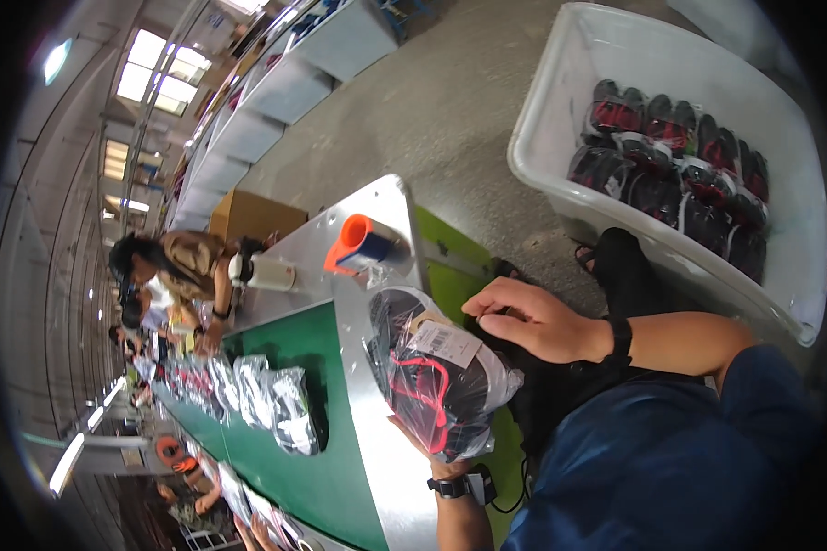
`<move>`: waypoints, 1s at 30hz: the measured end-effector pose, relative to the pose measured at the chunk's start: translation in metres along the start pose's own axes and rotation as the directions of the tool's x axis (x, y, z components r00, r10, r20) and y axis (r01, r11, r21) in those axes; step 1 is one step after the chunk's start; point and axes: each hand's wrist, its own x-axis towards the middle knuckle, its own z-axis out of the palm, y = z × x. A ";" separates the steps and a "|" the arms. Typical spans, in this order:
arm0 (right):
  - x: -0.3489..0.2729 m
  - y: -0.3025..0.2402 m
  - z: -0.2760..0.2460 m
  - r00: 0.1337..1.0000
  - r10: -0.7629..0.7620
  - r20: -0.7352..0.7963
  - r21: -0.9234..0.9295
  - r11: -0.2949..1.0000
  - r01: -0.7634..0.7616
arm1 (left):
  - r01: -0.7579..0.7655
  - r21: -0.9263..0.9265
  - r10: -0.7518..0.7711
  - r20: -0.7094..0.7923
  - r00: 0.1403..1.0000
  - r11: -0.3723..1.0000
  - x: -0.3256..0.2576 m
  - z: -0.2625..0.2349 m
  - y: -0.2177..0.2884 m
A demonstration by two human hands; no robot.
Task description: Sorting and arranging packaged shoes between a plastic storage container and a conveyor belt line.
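Note:
A pair of black sports shoes with red laces [423,390] lies in a clear plastic bag at the metal table's edge. A white label [446,343] and a brown tag [424,320] are on top of it. My left hand [436,457] grips the bagged shoes from the near lower side, its fingers partly hidden beneath. Beside the bag's upper right, my right hand [538,321] hovers with loosely bent fingers, thumb and forefinger apart, and nothing visible in it.
A tape dispenser [366,246] and a white bottle [265,273] stand on the metal tabletop [377,202]. Bagged shoes [280,404] lie along the green conveyor belt [340,496]. A white bin [551,119] holds several bagged pairs. Co-workers [188,266] line the belt.

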 end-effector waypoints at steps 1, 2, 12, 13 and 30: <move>-0.004 0.002 -0.018 0.999 0.027 -0.047 0.020 0.999 -0.026 | 0.016 0.016 -0.016 0.026 1.000 1.000 0.007 0.003 -0.001; -0.007 0.001 -0.036 0.995 0.073 -0.074 0.020 0.997 -0.072 | 0.033 0.030 -0.034 0.046 0.998 0.999 0.014 0.006 -0.001; -0.041 -0.009 -0.167 0.967 0.248 0.063 -0.033 0.969 -0.246 | -0.025 0.566 -0.202 0.336 0.920 0.824 0.047 0.056 0.006; -0.046 -0.013 -0.171 0.937 0.306 0.165 -0.032 0.952 -0.305 | 0.054 0.651 -0.323 0.301 0.897 0.757 0.047 0.068 0.004; -0.247 -0.044 -0.332 0.431 0.389 -0.814 0.438 0.899 0.017 | -0.124 0.840 -0.311 0.328 0.892 0.529 0.098 0.176 -0.061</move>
